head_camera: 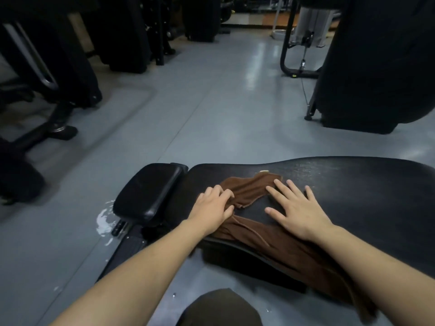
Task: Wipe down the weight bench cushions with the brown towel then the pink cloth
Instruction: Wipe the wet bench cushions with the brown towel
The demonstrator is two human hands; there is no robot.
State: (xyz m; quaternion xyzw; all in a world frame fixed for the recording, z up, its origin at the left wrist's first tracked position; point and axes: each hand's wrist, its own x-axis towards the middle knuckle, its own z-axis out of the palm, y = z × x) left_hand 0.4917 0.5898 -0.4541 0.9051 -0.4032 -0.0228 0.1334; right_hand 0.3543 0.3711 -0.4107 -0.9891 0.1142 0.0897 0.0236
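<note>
The brown towel (pixel 251 189) lies rumpled across the long black bench cushion (pixel 364 191) and hangs over its near edge. My left hand (pixel 211 208) grips a bunched fold of the towel near the cushion's left end, fingers curled into the cloth. My right hand (pixel 296 208) lies flat with fingers spread, its fingertips on the towel's upper part and its palm on the cushion. A smaller black seat cushion (pixel 146 189) sits just left of the long one. No pink cloth is in view.
Grey gym floor (pixel 211 102) stretches ahead, with a wet patch (pixel 104 222) beside the small cushion. Black exercise machines (pixel 58 67) stand at left and back; a cable machine frame (pixel 296 55) and a large dark machine (pixel 376 67) stand at right.
</note>
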